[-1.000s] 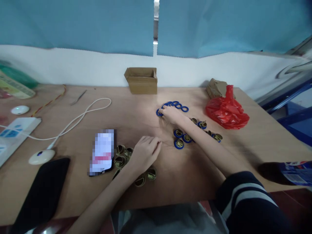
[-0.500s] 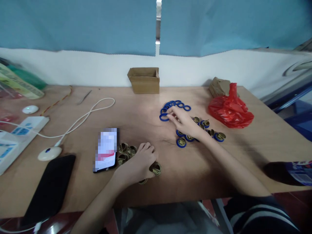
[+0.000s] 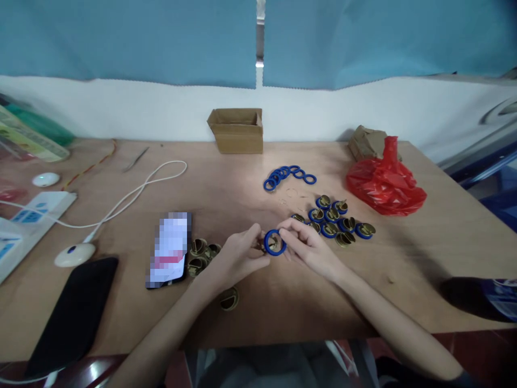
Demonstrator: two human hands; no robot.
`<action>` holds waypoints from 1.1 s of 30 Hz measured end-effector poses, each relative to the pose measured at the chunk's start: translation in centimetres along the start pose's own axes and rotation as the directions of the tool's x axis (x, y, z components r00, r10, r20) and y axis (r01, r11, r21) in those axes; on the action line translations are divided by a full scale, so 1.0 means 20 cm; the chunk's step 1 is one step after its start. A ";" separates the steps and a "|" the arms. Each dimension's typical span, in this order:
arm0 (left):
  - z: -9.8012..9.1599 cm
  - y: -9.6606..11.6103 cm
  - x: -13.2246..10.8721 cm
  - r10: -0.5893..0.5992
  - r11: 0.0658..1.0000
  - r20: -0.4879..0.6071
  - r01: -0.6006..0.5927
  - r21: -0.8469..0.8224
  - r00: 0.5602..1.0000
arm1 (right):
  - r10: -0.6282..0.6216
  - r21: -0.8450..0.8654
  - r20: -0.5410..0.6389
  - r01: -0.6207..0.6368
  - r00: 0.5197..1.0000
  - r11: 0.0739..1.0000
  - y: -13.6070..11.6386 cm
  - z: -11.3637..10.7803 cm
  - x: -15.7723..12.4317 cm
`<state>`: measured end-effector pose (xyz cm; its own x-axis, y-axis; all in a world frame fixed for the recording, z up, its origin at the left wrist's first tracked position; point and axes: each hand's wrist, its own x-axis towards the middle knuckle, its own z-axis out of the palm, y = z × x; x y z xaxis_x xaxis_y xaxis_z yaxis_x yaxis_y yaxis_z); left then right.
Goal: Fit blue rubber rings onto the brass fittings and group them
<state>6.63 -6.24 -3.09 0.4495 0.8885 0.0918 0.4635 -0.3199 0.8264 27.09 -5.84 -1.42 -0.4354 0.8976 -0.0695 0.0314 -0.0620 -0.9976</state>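
My right hand [image 3: 309, 245] pinches a blue ring [image 3: 275, 253] between thumb and fingers, above the middle of the table. Facing it, my left hand [image 3: 242, 253] is closed on a round brass-coloured piece [image 3: 260, 245], mostly hidden by the fingers. The ring is close in front of that piece; whether they touch I cannot tell. Several bare brass pieces [image 3: 197, 267] lie by my left wrist, and another brass piece [image 3: 229, 298] sits below it. Beyond my right hand is a group of brass pieces, most with blue rings [image 3: 332, 215]. Loose blue rings [image 3: 310, 179] lie farther back.
A phone with a lit screen [image 3: 172, 248], a black phone [image 3: 75, 315] and a white cable [image 3: 143, 186] lie left, near a power strip [image 3: 36, 226]. An open cardboard box [image 3: 240, 141] stands at the back. A red plastic bag [image 3: 383, 186] is at the right.
My right hand has brought a blue ring from the back row towards me. My left hand has lifted a brass piece and moved right, so both hands now meet.
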 end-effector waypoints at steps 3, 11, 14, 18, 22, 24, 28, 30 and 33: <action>0.01 0.01 0.00 -0.091 0.975 -0.091 0.070 -0.212 0.992 | -0.093 -0.116 -0.084 0.083 0.992 0.990 0.06 0.05 -0.02; 0.05 0.04 0.02 -0.237 0.771 0.020 0.201 -0.604 0.971 | -0.360 -0.503 -0.196 0.222 0.912 0.835 0.07 0.04 -0.07; 0.04 0.04 0.02 -0.217 0.709 0.086 0.218 -0.670 0.972 | -0.423 -0.573 -0.208 0.241 0.882 0.784 0.06 0.02 -0.07; 0.03 0.04 0.01 -0.164 0.699 0.120 0.201 -0.687 0.979 | -0.457 -0.608 -0.219 0.246 0.862 0.755 0.05 0.00 -0.07; 0.03 0.05 0.02 -0.142 0.705 0.106 0.176 -0.687 0.984 | -0.452 -0.592 -0.210 0.255 0.867 0.764 0.06 -0.01 -0.06; 0.03 0.05 0.02 -0.144 0.714 0.084 0.163 -0.681 0.986 | -0.443 -0.583 -0.207 0.254 0.872 0.772 0.07 -0.02 -0.06; 0.02 0.05 0.02 -0.167 0.742 0.060 0.166 -0.649 0.984 | -0.475 -0.595 -0.179 0.290 0.861 0.750 0.09 -0.02 -0.07; 0.02 0.05 0.02 -0.183 0.752 0.053 0.175 -0.636 0.982 | -0.499 -0.608 -0.159 0.314 0.852 0.729 0.09 -0.02 -0.07; 0.02 0.05 0.02 -0.203 0.765 0.039 0.183 -0.618 0.978 | -0.475 -0.607 -0.150 0.299 0.867 0.736 0.09 -0.02 -0.07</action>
<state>7.61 -6.29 -2.57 0.3753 0.9216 -0.0993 -0.0351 0.1212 0.9920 28.14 -7.03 -3.05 -0.2578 0.8732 0.4137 0.4393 0.4873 -0.7547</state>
